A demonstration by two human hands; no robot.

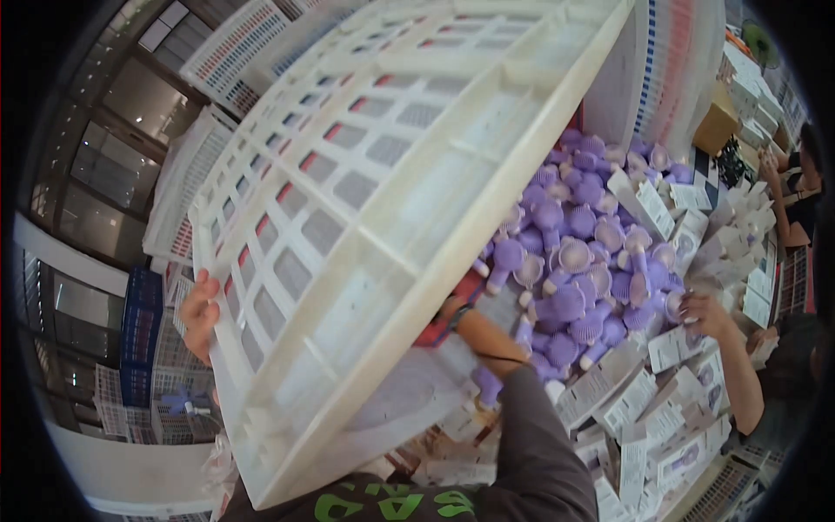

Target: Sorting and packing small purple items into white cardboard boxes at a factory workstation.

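Note:
A large white plastic crate (365, 235) with slotted walls is tilted up in front of me. My left hand (201, 315) has its fingers wrapped over the crate's left edge. Under the crate's right rim reaches my right hand (452, 311), wearing a dark wristband. The rim hides most of its fingers, beside something red (435, 332), so its grip does not show. To the right lies a big heap of purple handheld fans (570, 300) with round grilles, close to my right forearm.
Small white boxes (622, 400) are piled along the heap's right side. A co-worker's hand (706, 315) touches a fan there; another person is farther back. Stacked white crates (235, 52) stand behind, a blue crate (141, 335) at left, and a cardboard box (716, 116) at far right.

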